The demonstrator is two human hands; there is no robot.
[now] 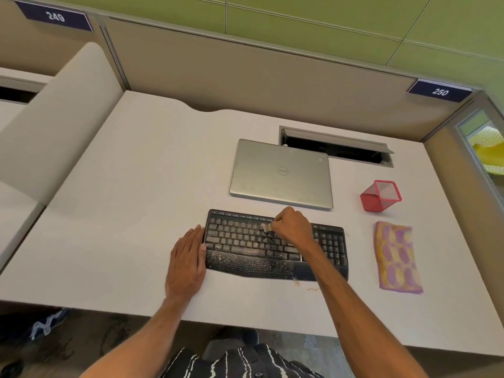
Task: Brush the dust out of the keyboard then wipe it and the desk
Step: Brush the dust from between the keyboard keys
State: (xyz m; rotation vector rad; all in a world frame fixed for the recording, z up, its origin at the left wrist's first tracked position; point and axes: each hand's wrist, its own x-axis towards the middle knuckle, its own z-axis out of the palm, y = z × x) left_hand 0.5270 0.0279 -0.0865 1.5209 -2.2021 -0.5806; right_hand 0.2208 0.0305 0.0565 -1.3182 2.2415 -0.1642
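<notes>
Beige partitions enclose the white counter, on which the dusty keyboard lies. My left grip, fingers straight, braces the keyboard's left end. My right grip clamps a small brush over its middle keys. I judge brushing unfinished. Next comes the cloth, right of the keyboard.

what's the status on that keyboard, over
On the keys, right hand grips brush; left hand flat at the keyboard edge. Dust specks on keys and palm rest. Nothing in the way; cloth lies off to the right.
</notes>
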